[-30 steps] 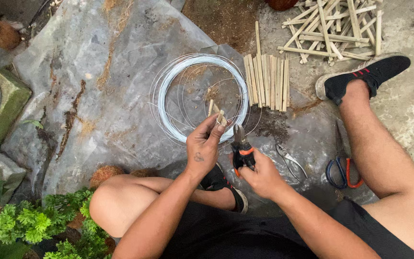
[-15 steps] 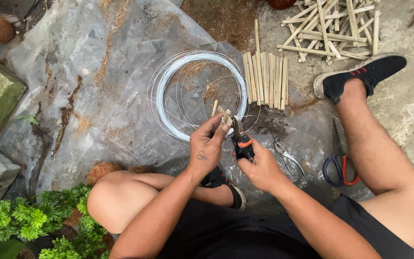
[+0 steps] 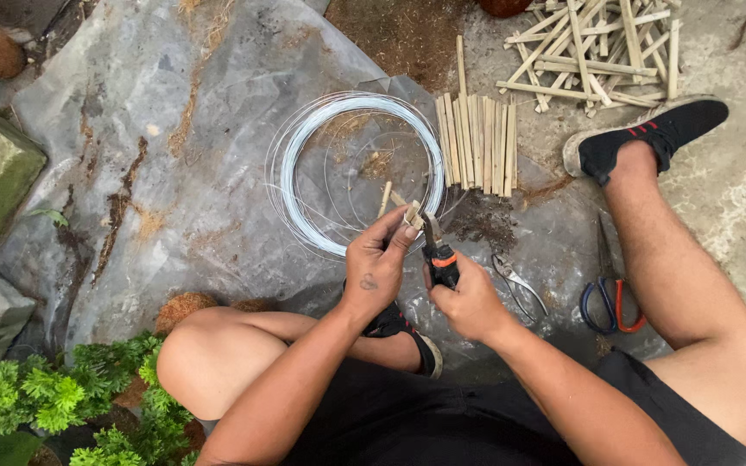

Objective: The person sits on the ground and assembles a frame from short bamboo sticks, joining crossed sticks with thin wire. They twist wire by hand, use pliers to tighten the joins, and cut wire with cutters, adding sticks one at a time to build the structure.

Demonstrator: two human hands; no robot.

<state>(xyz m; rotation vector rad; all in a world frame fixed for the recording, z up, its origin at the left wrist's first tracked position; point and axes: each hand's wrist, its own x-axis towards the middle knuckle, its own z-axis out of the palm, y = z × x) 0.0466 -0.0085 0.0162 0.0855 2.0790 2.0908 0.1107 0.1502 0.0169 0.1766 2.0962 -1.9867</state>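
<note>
Bamboo was the material in hand: the left hand (image 3: 376,274) pinched a small bundle of short pale bamboo sticks (image 3: 406,213) between thumb and fingertips, the sticks rising just beyond the fingers. The right hand (image 3: 468,302) was clamped around the black and orange handles of a pair of pliers (image 3: 438,255), whose nose pointed at the bundle and met it or came very close; whether the jaws gripped anything could not be told. The two hands stood just beside each other, not touching.

Directly beyond both hands lay a round coil of thin whitish wire (image 3: 304,142), resting on a grey plastic sheet (image 3: 174,173) that covered the ground. Beyond the right hand, touching the coil's far edge, a row of flat bamboo slats (image 3: 477,142) lay side by side. Farther off in the same direction sat a loose heap of crossed bamboo strips (image 3: 593,47).

Just to the right of the right hand lay a second small metal hand tool with bare silver handles (image 3: 518,283). Farther right, beside the person's outstretched leg, lay scissors with blue and red handles (image 3: 610,298). That leg ended in a black shoe (image 3: 649,134). Near the left forearm, green leafy plants (image 3: 53,401) grew at the sheet's edge.
</note>
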